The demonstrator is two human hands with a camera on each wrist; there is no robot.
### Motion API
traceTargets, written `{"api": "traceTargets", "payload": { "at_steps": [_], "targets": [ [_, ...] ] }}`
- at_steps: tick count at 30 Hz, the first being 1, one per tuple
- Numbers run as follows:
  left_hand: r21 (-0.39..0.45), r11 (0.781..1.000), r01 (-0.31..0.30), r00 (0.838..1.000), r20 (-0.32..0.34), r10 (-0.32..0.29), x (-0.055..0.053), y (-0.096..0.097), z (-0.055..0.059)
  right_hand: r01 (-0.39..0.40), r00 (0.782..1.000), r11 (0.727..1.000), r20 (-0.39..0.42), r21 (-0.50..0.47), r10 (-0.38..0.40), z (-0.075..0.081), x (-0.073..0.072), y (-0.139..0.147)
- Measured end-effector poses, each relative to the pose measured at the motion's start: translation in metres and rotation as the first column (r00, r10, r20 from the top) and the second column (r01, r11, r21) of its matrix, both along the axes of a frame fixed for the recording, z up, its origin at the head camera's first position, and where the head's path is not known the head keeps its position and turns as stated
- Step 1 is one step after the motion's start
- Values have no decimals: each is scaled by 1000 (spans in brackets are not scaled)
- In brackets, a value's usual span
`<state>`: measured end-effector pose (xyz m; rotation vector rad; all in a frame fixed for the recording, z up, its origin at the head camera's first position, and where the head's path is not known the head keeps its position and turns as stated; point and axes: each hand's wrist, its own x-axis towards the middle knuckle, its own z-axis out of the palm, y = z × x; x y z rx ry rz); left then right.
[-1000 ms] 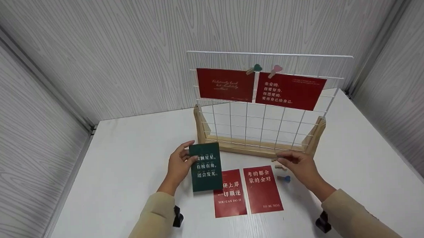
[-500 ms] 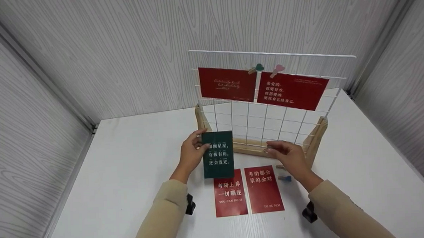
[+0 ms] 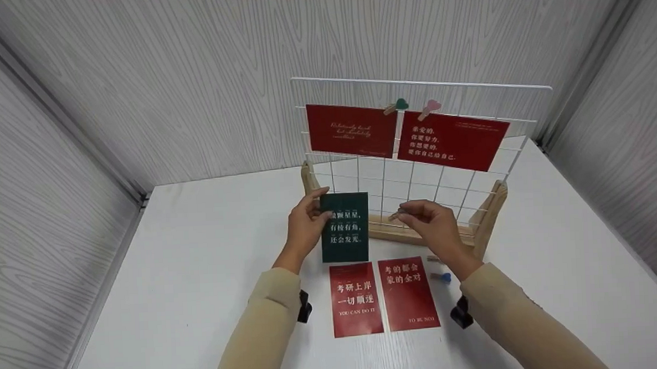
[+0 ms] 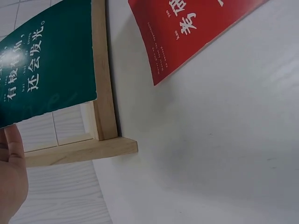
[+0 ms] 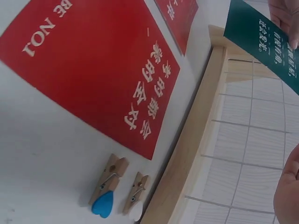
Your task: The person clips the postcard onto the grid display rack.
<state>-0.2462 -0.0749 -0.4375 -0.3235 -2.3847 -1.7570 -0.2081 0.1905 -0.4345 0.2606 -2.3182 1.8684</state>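
Observation:
My left hand [image 3: 306, 223] pinches a dark green card [image 3: 346, 245] with white writing by its left edge, thumb in front. The card is held upright before the lower left part of a white wire grid [image 3: 385, 187] on a wooden stand. Between thumb and fingertips, my right hand [image 3: 438, 227] pinches a small wooden clothespin [image 3: 395, 216], just right of the green card and apart from it; its far end is hidden by the fingers. Higher on the grid hang two red cards: the left card [image 3: 351, 131] by a green heart clothespin [image 3: 400, 106], the right card [image 3: 451, 140] by a pink heart clothespin [image 3: 430, 109].
Two red cards lie flat side by side on the white table: a left one [image 3: 357, 316] and a right one [image 3: 409, 303]. Beside them lie a blue heart clothespin [image 5: 105, 191] and a white heart clothespin [image 5: 136, 198]. The stand's wooden base [image 3: 414, 236] runs behind.
My left hand has carried the green card up and right, toward the grid. My right hand has lifted the clothespin off the table area, moving up and left toward the card.

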Motion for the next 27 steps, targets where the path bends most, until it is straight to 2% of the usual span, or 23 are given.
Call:
{"api": "traceTargets", "payload": {
  "at_steps": [5, 9, 19, 27],
  "targets": [
    [-5, 1000, -9, 1000, -26, 9, -4, 5, 4, 27, 1000, 1000, -17, -10, -27, 10, -6, -12],
    [2, 1000, -9, 999, -41, 9, -7, 9, 8, 48, 996, 998, -68, -33, -50, 19, -12, -21],
    [3, 1000, -1, 1000, -28, 1, -12, 20, 13, 98, 984, 994, -142, -51, -104, 33, -21, -41],
    [-3, 1000, -15, 999, -45, 15, -16, 27, 18, 197, 969, 980, -148, -25, -199, 39, -27, -54]
  ]
}}
